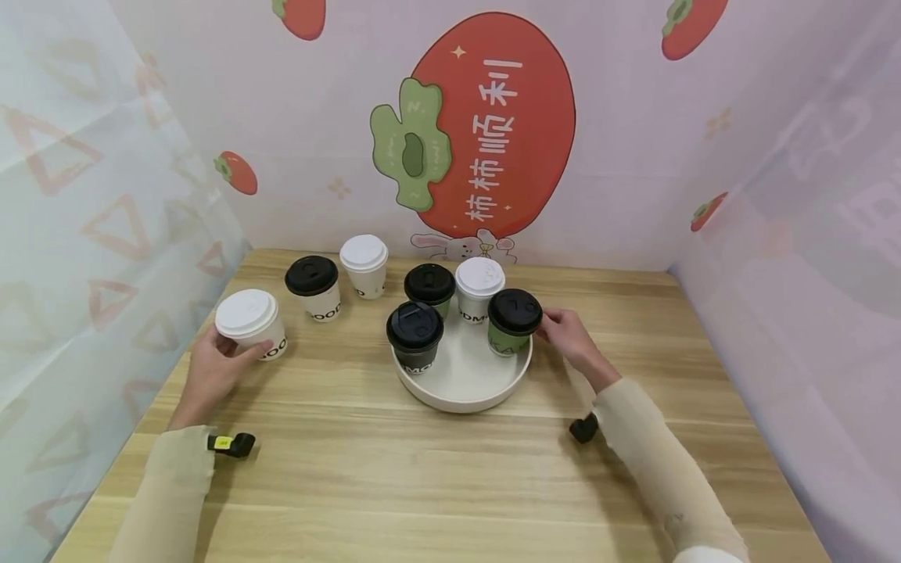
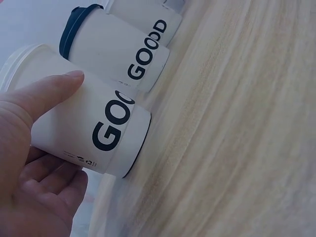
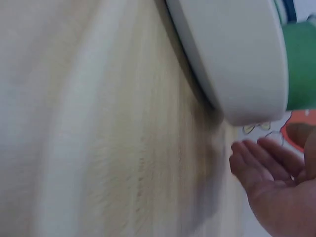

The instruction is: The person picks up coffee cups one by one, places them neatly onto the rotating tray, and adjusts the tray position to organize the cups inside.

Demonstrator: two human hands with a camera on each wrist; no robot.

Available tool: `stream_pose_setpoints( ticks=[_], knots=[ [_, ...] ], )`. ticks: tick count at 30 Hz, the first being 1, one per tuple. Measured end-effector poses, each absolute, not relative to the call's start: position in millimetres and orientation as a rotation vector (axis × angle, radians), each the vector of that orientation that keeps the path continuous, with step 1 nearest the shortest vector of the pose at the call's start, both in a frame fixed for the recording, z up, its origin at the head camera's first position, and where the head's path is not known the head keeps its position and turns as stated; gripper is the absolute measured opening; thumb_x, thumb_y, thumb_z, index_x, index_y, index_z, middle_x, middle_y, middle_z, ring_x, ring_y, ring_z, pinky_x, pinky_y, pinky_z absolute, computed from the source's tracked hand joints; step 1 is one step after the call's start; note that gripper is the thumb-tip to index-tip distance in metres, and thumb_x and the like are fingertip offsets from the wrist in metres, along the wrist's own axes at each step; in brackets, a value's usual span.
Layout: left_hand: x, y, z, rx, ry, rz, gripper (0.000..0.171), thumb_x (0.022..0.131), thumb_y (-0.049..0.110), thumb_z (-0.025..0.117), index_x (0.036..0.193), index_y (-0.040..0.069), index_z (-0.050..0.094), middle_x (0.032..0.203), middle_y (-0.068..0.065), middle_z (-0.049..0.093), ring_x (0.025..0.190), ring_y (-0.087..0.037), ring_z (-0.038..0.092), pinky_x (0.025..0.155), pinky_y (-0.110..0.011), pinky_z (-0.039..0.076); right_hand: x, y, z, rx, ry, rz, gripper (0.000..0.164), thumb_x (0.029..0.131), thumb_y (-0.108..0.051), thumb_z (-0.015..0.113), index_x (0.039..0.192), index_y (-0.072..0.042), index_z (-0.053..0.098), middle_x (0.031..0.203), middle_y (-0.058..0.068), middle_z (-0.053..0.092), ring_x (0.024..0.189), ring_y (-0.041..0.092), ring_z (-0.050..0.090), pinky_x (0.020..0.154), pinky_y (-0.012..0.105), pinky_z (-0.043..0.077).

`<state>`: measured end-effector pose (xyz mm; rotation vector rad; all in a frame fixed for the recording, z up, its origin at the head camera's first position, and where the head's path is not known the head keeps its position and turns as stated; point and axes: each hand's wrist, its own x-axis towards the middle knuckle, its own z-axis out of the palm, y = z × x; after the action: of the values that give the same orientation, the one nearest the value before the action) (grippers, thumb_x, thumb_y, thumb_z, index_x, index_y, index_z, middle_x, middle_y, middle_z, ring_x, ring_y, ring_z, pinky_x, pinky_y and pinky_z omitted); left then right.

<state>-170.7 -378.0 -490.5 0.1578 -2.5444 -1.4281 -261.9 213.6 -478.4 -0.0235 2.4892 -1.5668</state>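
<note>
My left hand (image 1: 214,371) holds a white paper coffee cup (image 2: 94,118) with a white lid (image 1: 246,311) at the table's left side. In the left wrist view, the thumb lies along the printed wall and the fingers are round the other side. My right hand (image 1: 572,340) is beside a green paper cup (image 1: 508,340) with a black lid, which stands at the right of a round white tray (image 1: 468,383). In the right wrist view, the right fingers (image 3: 266,160) are loosely extended by the tray's outer wall, with no cup enclosed.
Also on the tray are a dark cup (image 1: 415,356), another black-lidded green cup (image 1: 431,285) and a white-lidded cup (image 1: 479,293). Left of it stand a black-lidded white cup (image 1: 320,301) and a white-lidded one (image 1: 366,274). Printed cloth (image 1: 619,156) encloses the wooden table (image 1: 422,485).
</note>
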Motion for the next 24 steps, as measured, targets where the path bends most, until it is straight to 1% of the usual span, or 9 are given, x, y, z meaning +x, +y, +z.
stream_pose_setpoints(
  ticks=[2,5,9,11,13,16,18,23,24],
  knots=[
    [-170.1,-378.1,-491.5,0.152,-2.537,-1.436,0.084,0.093,0.027,0.084,0.162,0.01,0.039,0.153,-0.017,0.053,0.128,0.008,0.051,0.102,0.002,0.042,-273.1,210.7,-481.2,-0.058,2.478,-1.577,0.038,0.112,-0.024,0.051,0.134,0.0,0.069,0.126,0.014,0.072,0.108,0.014,0.064,0.096,0.024,0.058],
    [-168.2,-376.8,-491.6,0.154,-2.546,-1.453,0.084,0.093,0.028,0.084,0.162,0.011,0.039,0.154,-0.016,0.052,0.13,0.006,0.051,0.105,0.0,0.042,-281.8,207.6,-485.3,-0.058,2.434,-1.621,0.026,0.107,-0.013,0.052,0.115,0.002,0.071,0.094,0.006,0.067,0.087,0.012,0.058,0.076,0.02,0.052],
    [-163.2,-375.9,-484.9,0.161,-2.576,-1.451,0.086,0.094,0.034,0.082,0.163,0.012,0.036,0.159,-0.018,0.049,0.144,-0.011,0.049,0.107,0.0,0.04,-283.9,205.5,-487.5,-0.057,2.378,-1.686,0.021,0.105,-0.007,0.051,0.103,0.001,0.07,0.08,-0.003,0.059,0.075,0.01,0.053,0.067,0.02,0.048],
    [-160.8,-373.7,-482.1,0.151,-2.581,-1.452,0.087,0.095,0.035,0.082,0.164,0.012,0.035,0.161,-0.02,0.047,0.148,-0.021,0.047,0.108,0.001,0.039,-280.1,207.3,-488.2,-0.07,2.375,-1.698,0.025,0.106,-0.009,0.051,0.107,0.005,0.072,0.086,-0.002,0.065,0.078,0.008,0.057,0.07,0.018,0.052],
    [-158.2,-371.0,-478.1,0.146,-2.584,-1.449,0.087,0.095,0.035,0.081,0.164,0.012,0.034,0.162,-0.021,0.046,0.15,-0.024,0.046,0.107,0.002,0.039,-274.5,208.6,-488.3,-0.09,2.368,-1.706,0.03,0.108,-0.01,0.05,0.119,0.009,0.071,0.099,0.003,0.072,0.085,0.005,0.063,0.078,0.018,0.057],
    [-155.0,-366.1,-473.2,0.154,-2.582,-1.449,0.086,0.094,0.035,0.082,0.164,0.014,0.036,0.162,-0.02,0.047,0.149,-0.02,0.047,0.109,0.0,0.039,-261.9,213.4,-487.1,-0.093,2.424,-1.637,0.037,0.111,-0.019,0.051,0.131,0.006,0.07,0.119,0.015,0.076,0.096,0.003,0.066,0.089,0.021,0.059],
    [-153.3,-361.2,-470.3,0.161,-2.586,-1.45,0.086,0.094,0.034,0.083,0.164,0.014,0.037,0.162,-0.02,0.047,0.147,-0.018,0.048,0.115,-0.007,0.041,-252.3,217.6,-486.6,-0.1,2.429,-1.612,0.04,0.112,-0.022,0.052,0.136,0.005,0.067,0.127,0.019,0.074,0.099,0.002,0.068,0.094,0.022,0.06],
    [-150.0,-343.6,-458.5,0.136,-2.594,-1.423,0.086,0.091,0.033,0.086,0.162,0.015,0.041,0.158,-0.018,0.053,0.139,-0.008,0.053,0.115,-0.011,0.044,-234.5,221.9,-481.3,-0.093,2.41,-1.593,0.045,0.112,-0.029,0.055,0.144,0.002,0.062,0.139,0.021,0.069,0.109,0.005,0.071,0.101,0.027,0.062],
    [-149.6,-338.9,-455.2,0.113,-2.586,-1.417,0.085,0.09,0.032,0.086,0.161,0.015,0.042,0.157,-0.017,0.054,0.136,-0.004,0.055,0.11,-0.006,0.044,-233.7,220.9,-480.0,-0.091,2.414,-1.584,0.047,0.112,-0.03,0.054,0.145,0.001,0.061,0.142,0.021,0.067,0.115,0.009,0.07,0.103,0.029,0.061]
  ],
)
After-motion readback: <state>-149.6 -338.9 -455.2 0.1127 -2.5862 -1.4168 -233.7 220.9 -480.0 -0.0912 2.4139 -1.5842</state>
